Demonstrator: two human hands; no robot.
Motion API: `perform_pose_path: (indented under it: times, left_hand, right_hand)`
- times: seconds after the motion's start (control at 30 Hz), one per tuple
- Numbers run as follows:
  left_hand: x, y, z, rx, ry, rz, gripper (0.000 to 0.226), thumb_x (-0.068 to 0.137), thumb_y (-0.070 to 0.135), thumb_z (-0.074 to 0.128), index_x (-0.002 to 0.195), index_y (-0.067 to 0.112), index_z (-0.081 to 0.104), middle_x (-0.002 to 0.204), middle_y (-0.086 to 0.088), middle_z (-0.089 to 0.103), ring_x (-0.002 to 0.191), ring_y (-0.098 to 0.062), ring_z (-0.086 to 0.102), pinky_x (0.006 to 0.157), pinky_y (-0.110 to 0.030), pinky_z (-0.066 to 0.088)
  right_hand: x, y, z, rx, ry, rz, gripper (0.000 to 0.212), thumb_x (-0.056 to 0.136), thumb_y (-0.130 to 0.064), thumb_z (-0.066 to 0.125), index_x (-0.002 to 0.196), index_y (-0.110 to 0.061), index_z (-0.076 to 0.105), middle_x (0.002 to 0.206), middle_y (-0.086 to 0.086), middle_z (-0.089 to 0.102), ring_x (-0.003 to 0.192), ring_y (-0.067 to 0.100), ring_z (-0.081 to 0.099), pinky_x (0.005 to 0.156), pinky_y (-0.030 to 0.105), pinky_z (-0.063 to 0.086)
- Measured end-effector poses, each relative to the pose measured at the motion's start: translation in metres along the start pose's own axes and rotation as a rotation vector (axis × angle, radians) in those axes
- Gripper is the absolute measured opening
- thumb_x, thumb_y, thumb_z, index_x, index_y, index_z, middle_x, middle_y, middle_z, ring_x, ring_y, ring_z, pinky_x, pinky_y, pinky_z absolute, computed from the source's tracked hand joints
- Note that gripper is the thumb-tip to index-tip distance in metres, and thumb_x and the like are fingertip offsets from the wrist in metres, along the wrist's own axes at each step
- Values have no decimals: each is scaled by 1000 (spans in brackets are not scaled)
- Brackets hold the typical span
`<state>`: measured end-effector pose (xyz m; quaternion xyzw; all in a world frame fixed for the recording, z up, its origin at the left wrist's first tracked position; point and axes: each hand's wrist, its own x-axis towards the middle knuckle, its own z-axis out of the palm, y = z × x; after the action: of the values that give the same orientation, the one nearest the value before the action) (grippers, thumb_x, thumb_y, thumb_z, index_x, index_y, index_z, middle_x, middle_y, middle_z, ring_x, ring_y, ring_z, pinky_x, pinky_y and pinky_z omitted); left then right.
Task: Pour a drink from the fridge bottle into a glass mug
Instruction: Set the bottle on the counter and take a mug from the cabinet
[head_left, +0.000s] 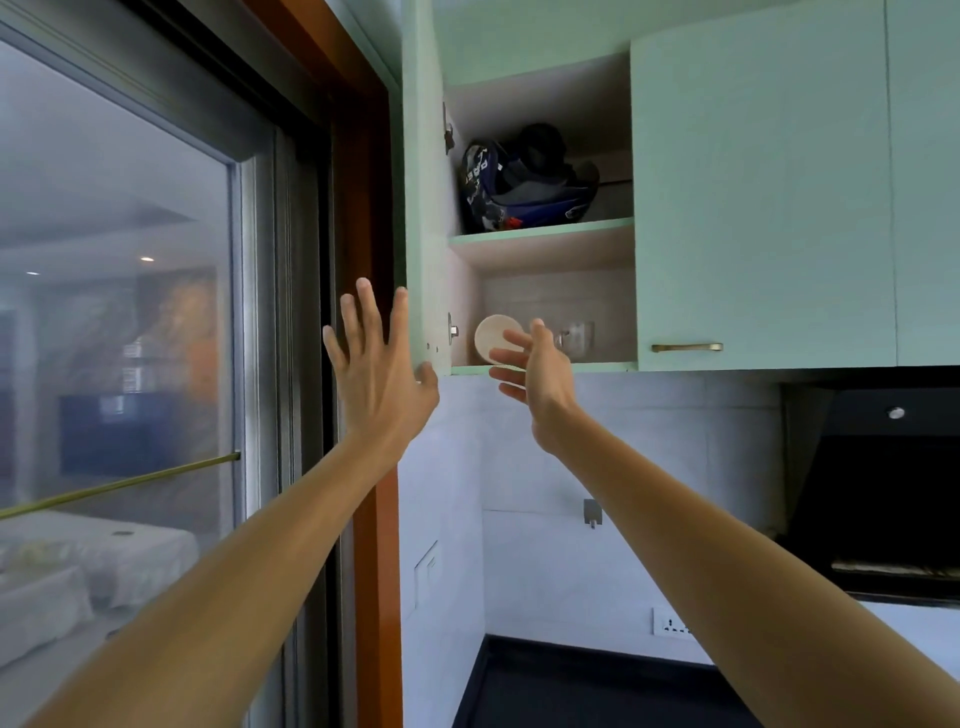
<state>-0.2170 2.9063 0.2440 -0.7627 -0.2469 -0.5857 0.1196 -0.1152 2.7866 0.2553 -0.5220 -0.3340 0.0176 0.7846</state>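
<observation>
Head view: left hand (382, 364) splayed, fingers straight and holding nothing, thumb at the edge of the open cabinet door (423, 208). Right hand (535, 379) also loose & empty, reaching twd the lower shelf (597, 367). Glass mug (575, 338) sits on that shelf, right of a cream bowl (496, 338) tipped on its side. Step: fetch mug. Pass the bowl w/o knocking it, wrap the mug's body. Mug looks upright, long axis vertical; handle side too blurred to tell.

Upper shelf (540, 231) bears a bag (524, 187); lower shelf (597, 367), bowl (493, 335) and glass mug (576, 335).
</observation>
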Motion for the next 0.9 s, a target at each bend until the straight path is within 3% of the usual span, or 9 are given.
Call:
perform_pose_path:
  times: [0.17, 0.37, 0.53, 0.67, 0.9]
  left_hand:
    - [-3, 0, -2, 60, 31, 61, 85, 85, 14, 65, 153, 15, 16, 160, -21, 5, 147, -39, 5, 116, -57, 7]
    - [-4, 16, 10, 198, 42, 270, 79, 77, 15, 77, 146, 15, 38, 156, -19, 26, 144, -38, 22, 115, -54, 11]
    - [-6, 45, 20, 83, 109, 350, 66, 73, 17, 81, 133, 9, 55, 147, -22, 42, 137, -42, 37, 111, -56, 20]
    - [-7, 80, 32, -136, 71, 394, 60, 81, 15, 74, 135, 5, 51, 148, -22, 41, 137, -41, 37, 112, -48, 25]
    - [0, 134, 66, -394, -158, 237, 58, 98, 33, 49, 150, 16, 31, 161, -7, 17, 148, -25, 16, 118, -37, 19]
  right_hand:
    - [-4, 1, 8, 10, -14, 3, 46, 104, -40, 26, 113, -16, 64, 92, 3, 71, 86, 19, 65, 80, 29, 51]
    - [0, -4, -1, -68, -4, -26, 48, 103, -40, 27, 116, -13, 64, 94, 4, 71, 90, 21, 65, 83, 32, 51]
    - [7, -5, -32, -92, 45, -28, 47, 104, -43, 27, 108, -17, 65, 96, 4, 71, 89, 20, 65, 89, 36, 50]
    - [15, -9, -60, -83, 63, -50, 46, 103, -41, 27, 104, -16, 65, 94, 5, 70, 86, 20, 64, 86, 35, 50]
    - [50, -7, -110, -101, 83, -61, 48, 103, -42, 28, 111, -13, 66, 97, 5, 71, 90, 22, 66, 85, 35, 50]
